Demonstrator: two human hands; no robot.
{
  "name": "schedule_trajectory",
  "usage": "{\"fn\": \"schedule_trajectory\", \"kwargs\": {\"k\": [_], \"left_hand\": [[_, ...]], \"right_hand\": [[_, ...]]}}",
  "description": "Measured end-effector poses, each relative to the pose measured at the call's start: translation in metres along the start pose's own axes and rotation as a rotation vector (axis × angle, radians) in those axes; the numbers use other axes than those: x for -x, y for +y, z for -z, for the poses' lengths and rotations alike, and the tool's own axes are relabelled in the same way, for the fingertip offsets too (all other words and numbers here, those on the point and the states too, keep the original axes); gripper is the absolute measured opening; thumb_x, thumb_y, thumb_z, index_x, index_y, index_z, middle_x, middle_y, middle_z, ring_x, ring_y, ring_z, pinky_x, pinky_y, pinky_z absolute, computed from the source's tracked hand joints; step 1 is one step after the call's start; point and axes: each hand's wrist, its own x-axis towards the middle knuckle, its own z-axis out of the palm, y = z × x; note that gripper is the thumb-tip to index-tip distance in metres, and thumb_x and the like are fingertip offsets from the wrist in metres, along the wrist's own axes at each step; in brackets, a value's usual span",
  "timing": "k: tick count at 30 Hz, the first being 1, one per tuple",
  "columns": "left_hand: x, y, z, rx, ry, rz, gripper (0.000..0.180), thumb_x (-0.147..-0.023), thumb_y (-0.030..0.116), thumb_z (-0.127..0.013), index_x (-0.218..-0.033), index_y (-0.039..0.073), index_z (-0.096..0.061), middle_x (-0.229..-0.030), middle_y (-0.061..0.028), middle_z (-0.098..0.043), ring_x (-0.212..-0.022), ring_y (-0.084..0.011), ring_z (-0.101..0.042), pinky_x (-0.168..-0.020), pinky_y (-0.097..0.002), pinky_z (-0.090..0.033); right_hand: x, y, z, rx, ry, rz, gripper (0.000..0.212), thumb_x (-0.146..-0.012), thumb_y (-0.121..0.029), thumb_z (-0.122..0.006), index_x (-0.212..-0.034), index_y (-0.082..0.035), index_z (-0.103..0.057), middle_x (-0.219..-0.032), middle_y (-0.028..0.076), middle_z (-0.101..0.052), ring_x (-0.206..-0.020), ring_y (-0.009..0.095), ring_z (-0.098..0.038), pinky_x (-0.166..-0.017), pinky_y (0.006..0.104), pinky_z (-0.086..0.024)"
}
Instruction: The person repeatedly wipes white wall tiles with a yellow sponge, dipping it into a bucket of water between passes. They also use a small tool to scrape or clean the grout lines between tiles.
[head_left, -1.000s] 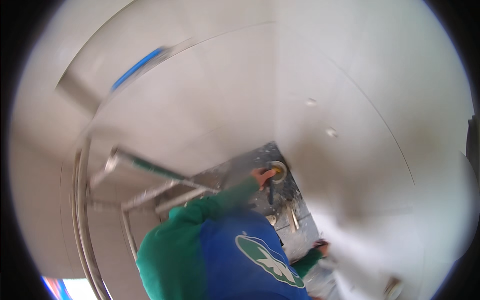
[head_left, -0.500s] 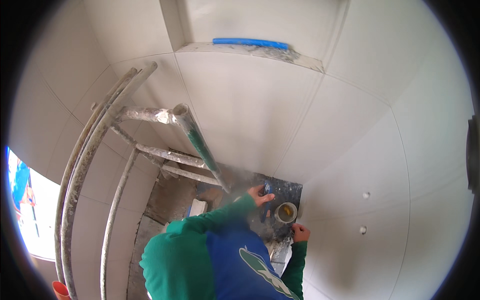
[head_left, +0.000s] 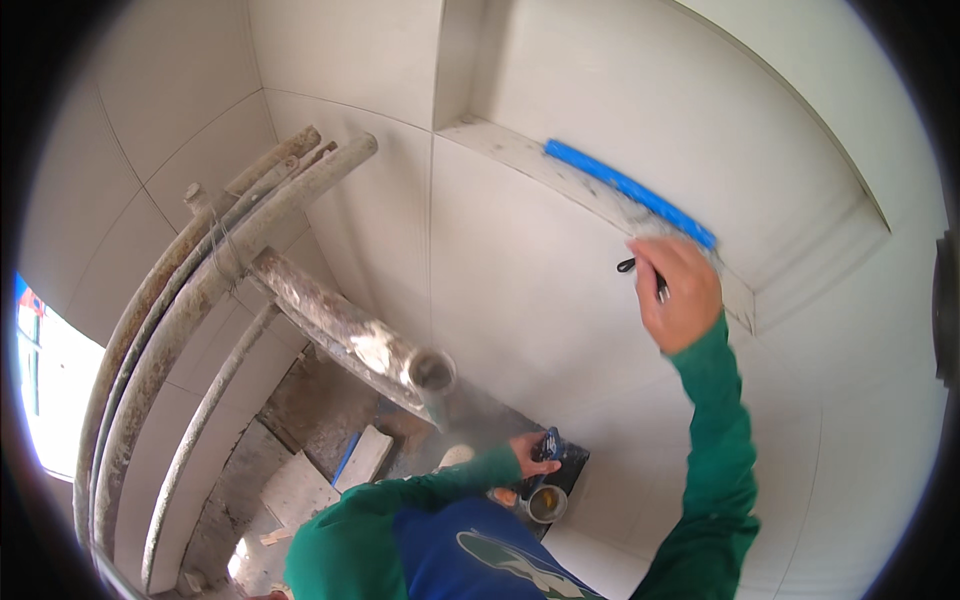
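At the far right, my right hand [head_left: 680,290] is raised in front of the wall niche, just below its ledge. Its fingers are closed on a slim black tool [head_left: 627,265] with a small loop at one end; the rest is hidden in my grip. Lower down, my left hand [head_left: 530,458] has its thumb and fingers around a blue and black object [head_left: 551,444], whose kind I cannot make out. Close beside it stands a round cup [head_left: 547,504] with something yellowish inside. A blue strip [head_left: 630,192] lies along the niche ledge [head_left: 520,160], just above my right hand.
Mortar-stained scaffold tubes [head_left: 190,290] curve up on the left, and one open tube end [head_left: 433,371] juts toward me. A pale block [head_left: 364,458] and a flat slab [head_left: 298,490] lie on the dirty floor. Pale tiled walls [head_left: 530,300] close in; haze hangs low near the left hand.
My right hand has risen from beside the cup to the niche ledge and now shows a black tool. The view has shifted and turned. My left hand stays low by the blue object.
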Motion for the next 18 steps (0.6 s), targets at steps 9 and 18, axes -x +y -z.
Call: {"fn": "schedule_trajectory", "kwargs": {"k": [9, 18], "left_hand": [[-0.043, -0.009, 0.039, -0.044, 0.086, -0.127, 0.097, -0.078, 0.059, -0.079, -0.143, -0.006, -0.049, -0.128, -0.0279, -0.059, -0.118, -0.0391, -0.059, -0.103, -0.0431, -0.047], [-0.047, -0.023, 0.058, 0.035, -0.034, -0.082, 0.104, -0.077, 0.062, -0.078, -0.147, -0.007, -0.044, -0.143, -0.0308, -0.05, -0.133, -0.0423, -0.051, -0.114, -0.0454, -0.04]], "right_hand": [[-0.274, -0.016, -0.163, 0.281, -0.849, 0.042, 0.052, -0.083, -0.006, -0.057, -0.135, -0.004, -0.063, -0.125, 0.019, -0.069, -0.111, 0.037, -0.066, -0.1, 0.0448, -0.053], [-0.245, 0.006, -0.123, 0.593, -1.246, 0.133, 0.043, -0.079, -0.007, -0.061, -0.119, -0.016, -0.07, -0.102, 0.011, -0.073, -0.104, 0.034, -0.069, -0.086, 0.049, -0.057]]}}
